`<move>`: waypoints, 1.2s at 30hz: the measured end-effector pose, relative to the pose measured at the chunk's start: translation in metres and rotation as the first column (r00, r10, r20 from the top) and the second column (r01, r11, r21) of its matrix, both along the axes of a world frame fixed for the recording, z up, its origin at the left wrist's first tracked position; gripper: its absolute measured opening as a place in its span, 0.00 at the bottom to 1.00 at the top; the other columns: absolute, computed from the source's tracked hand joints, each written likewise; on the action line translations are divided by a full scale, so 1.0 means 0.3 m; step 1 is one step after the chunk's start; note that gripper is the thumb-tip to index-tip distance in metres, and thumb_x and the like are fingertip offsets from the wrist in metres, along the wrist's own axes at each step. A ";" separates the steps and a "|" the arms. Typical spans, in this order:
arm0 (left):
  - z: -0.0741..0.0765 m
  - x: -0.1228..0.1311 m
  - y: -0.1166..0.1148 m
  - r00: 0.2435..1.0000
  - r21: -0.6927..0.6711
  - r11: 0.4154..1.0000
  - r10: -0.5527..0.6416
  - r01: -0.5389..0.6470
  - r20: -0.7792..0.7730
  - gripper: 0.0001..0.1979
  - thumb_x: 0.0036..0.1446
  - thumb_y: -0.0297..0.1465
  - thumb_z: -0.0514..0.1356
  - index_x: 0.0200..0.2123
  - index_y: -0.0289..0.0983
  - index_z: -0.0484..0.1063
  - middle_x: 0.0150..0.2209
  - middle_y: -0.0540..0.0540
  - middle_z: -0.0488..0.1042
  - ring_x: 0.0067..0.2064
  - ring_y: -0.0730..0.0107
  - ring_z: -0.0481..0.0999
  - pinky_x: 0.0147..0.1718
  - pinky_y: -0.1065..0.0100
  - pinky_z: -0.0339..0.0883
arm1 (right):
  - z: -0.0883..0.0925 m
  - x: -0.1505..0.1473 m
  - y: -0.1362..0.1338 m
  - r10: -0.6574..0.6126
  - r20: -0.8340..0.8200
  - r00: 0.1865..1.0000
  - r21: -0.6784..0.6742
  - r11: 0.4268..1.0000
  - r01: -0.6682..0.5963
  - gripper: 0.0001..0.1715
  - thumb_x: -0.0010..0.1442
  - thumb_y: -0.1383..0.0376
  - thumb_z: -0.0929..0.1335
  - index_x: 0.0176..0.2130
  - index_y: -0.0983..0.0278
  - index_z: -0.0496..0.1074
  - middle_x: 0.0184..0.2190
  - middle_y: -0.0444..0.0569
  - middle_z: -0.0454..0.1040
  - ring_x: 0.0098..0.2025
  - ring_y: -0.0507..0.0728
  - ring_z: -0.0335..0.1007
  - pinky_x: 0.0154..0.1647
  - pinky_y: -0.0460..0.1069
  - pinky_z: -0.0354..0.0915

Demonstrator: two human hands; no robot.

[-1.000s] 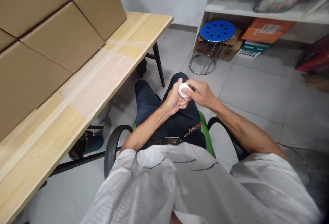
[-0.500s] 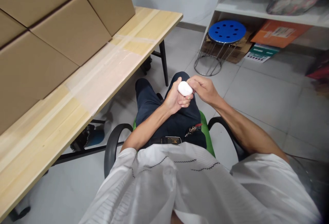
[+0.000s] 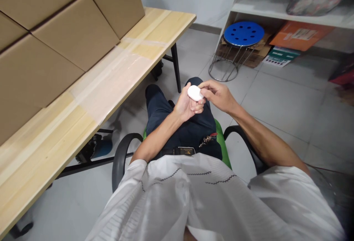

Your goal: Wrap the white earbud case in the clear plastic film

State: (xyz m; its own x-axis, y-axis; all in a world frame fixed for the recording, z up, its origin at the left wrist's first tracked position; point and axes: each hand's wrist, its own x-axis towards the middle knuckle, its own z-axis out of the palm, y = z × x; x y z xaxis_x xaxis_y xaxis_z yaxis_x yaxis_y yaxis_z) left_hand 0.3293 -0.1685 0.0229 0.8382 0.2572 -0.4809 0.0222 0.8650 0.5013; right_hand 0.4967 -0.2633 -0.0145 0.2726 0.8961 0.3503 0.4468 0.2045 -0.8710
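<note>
A small smooth white oval object [image 3: 195,93] is held over my lap between both hands. My left hand [image 3: 186,107] lies palm up beneath it, fingers curled around its underside. From the right, my right hand [image 3: 218,95] pinches its edge with thumb and fingertips. I sit in a green chair [image 3: 221,138] with black armrests. Keys [image 3: 208,139] hang at my belt.
A long wooden table [image 3: 91,93] runs along my left, stacked with cardboard boxes [image 3: 55,31]. A blue round stool [image 3: 243,34] stands ahead on the tiled floor, in front of white shelves [image 3: 276,12] with an orange box and other items. Dark shoes [image 3: 91,150] lie under the table.
The white object has turned and shifted slightly left in my hands; my right hand's grip moved from covering it to pinching its edge. The view shifted a little left early on.
</note>
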 end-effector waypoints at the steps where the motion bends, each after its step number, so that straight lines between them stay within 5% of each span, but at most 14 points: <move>1: 0.000 0.001 -0.002 1.000 0.009 1.000 0.020 -0.019 -0.005 0.39 0.81 0.69 0.57 0.39 0.39 0.77 0.24 0.53 0.73 0.16 0.79 0.57 0.19 0.71 0.57 | 0.000 -0.003 -0.001 0.003 0.043 0.999 -0.001 1.000 -0.003 0.23 0.77 0.42 0.77 0.53 0.58 0.86 0.39 0.47 0.84 0.38 0.58 0.78 0.41 0.54 0.73; 5: -0.002 0.007 -0.017 0.992 0.093 0.988 0.127 -0.125 -0.019 0.34 0.81 0.66 0.61 0.41 0.39 0.77 0.25 0.55 0.71 0.17 0.78 0.61 0.20 0.70 0.60 | -0.006 -0.016 0.002 -0.006 0.224 0.975 0.045 0.999 -0.004 0.28 0.75 0.40 0.78 0.58 0.58 0.86 0.47 0.52 0.86 0.44 0.63 0.78 0.49 0.58 0.76; 8: -0.006 0.006 -0.033 0.973 0.215 0.950 0.232 -0.226 -0.005 0.29 0.79 0.61 0.68 0.46 0.39 0.78 0.28 0.56 0.73 0.18 0.79 0.65 0.21 0.72 0.61 | -0.003 -0.021 0.005 -0.038 0.212 0.976 0.082 0.996 0.021 0.34 0.79 0.32 0.73 0.56 0.57 0.86 0.49 0.54 0.86 0.46 0.64 0.80 0.50 0.59 0.78; 11: -0.019 -0.001 -0.044 0.952 0.308 0.903 0.306 -0.299 0.026 0.24 0.74 0.51 0.77 0.57 0.41 0.78 0.31 0.58 0.76 0.20 0.82 0.67 0.21 0.76 0.58 | 0.008 -0.027 0.004 -0.014 0.044 0.999 0.032 0.999 0.012 0.41 0.82 0.26 0.67 0.52 0.56 0.87 0.43 0.52 0.85 0.42 0.61 0.81 0.43 0.56 0.78; 15: -0.054 -0.008 -0.044 0.947 0.350 0.882 0.316 -0.315 0.056 0.38 0.64 0.41 0.86 0.70 0.42 0.76 0.30 0.61 0.76 0.22 0.82 0.69 0.22 0.77 0.60 | 0.017 -0.049 0.008 0.094 -0.261 0.961 -0.086 0.989 -0.120 0.44 0.80 0.23 0.68 0.51 0.58 0.86 0.32 0.50 0.83 0.31 0.59 0.80 0.30 0.53 0.74; 18: -0.073 -0.013 -0.032 0.943 0.389 0.866 0.333 -0.314 0.019 0.40 0.64 0.41 0.85 0.73 0.42 0.76 0.28 0.61 0.75 0.23 0.80 0.70 0.24 0.77 0.62 | 0.009 -0.070 0.022 0.137 -0.383 0.914 -0.073 0.981 -0.178 0.45 0.77 0.23 0.71 0.54 0.59 0.86 0.31 0.49 0.84 0.30 0.59 0.83 0.30 0.53 0.77; 27: -0.095 -0.038 0.005 0.890 0.399 0.814 0.455 -0.421 0.011 0.25 0.75 0.49 0.77 0.64 0.41 0.81 0.33 0.55 0.81 0.25 0.78 0.75 0.27 0.74 0.67 | -0.040 -0.094 0.074 0.179 -0.332 0.926 -0.060 0.976 -0.210 0.36 0.75 0.39 0.82 0.65 0.59 0.81 0.33 0.43 0.83 0.31 0.56 0.82 0.29 0.50 0.76; 36: -0.179 -0.102 0.042 0.946 0.676 0.680 0.311 -0.286 0.087 0.31 0.72 0.61 0.77 0.49 0.40 0.74 0.28 0.58 0.78 0.20 0.80 0.71 0.21 0.73 0.59 | -0.067 -0.108 0.137 0.108 -0.313 0.944 -0.021 0.992 -0.121 0.38 0.74 0.29 0.79 0.57 0.57 0.82 0.29 0.42 0.82 0.26 0.54 0.77 0.28 0.50 0.75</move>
